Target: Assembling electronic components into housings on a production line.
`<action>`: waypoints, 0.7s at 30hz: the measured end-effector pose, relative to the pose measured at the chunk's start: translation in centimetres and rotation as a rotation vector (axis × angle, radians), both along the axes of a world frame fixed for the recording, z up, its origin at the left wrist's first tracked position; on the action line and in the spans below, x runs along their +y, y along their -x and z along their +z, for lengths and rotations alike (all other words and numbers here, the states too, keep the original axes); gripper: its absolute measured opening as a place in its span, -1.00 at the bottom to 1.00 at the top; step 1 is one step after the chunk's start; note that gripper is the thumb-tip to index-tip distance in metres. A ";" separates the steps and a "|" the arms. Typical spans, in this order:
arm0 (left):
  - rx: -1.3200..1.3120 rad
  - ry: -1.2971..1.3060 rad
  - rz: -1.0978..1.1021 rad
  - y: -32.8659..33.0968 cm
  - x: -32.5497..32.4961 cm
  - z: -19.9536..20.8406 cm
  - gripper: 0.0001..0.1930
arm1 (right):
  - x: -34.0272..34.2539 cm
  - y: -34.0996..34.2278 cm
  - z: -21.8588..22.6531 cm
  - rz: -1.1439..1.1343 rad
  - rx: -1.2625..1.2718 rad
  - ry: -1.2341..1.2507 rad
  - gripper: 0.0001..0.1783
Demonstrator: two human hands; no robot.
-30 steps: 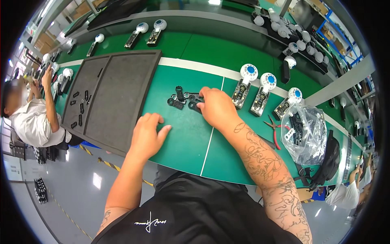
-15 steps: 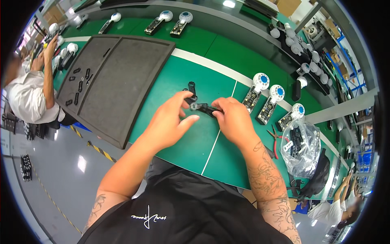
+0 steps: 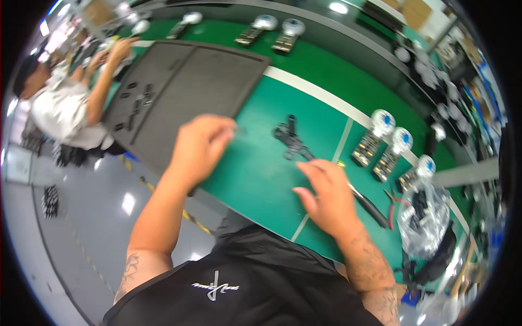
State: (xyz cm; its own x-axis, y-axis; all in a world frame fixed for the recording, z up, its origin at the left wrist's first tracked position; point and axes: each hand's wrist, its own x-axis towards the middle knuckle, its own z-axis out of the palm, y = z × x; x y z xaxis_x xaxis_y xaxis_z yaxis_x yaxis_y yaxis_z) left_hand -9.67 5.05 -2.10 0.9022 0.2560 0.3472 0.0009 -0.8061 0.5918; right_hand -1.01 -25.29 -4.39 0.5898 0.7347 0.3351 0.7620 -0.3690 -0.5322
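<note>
My left hand is over the right edge of the dark grey tray, thumb and fingers pinched together. A small blurred piece shows at its fingertips, too smeared to name. My right hand hovers above the green tabletop with its thumb and fingers apart, holding nothing. Just beyond its fingertips lie several small black plastic parts in a loose cluster. To the right of that hand lies a slim tool with a dark handle, partly hidden by the fingers.
Red-handled pliers and a clear plastic bag of dark parts lie at the right. Several white round-headed devices with exposed circuit boards stand beyond. Small black parts lie in the tray. A co-worker works at far left.
My hands have drawn apart, the left moving left toward the tray. The black part that the right hand held now lies on the table by the others. The whole view has shifted.
</note>
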 end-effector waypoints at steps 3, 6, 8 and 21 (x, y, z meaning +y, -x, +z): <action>-0.101 -0.154 0.518 -0.4 10.7 1.3 -0.74 | 0.2 -0.4 0.1 -0.168 -0.146 0.133 -0.41; -0.084 -0.408 0.676 3.9 21.3 -3.3 -0.61 | 1.5 -0.4 -1.2 -0.226 -0.205 0.158 -0.47; -0.059 -0.567 0.642 3.9 21.5 -3.9 -0.48 | 2.3 -1.3 -2.1 -0.255 -0.261 0.189 -0.52; 0.190 0.566 -0.377 -3.4 -12.0 2.5 -0.76 | -0.6 0.5 3.1 -0.235 0.246 -0.199 -0.74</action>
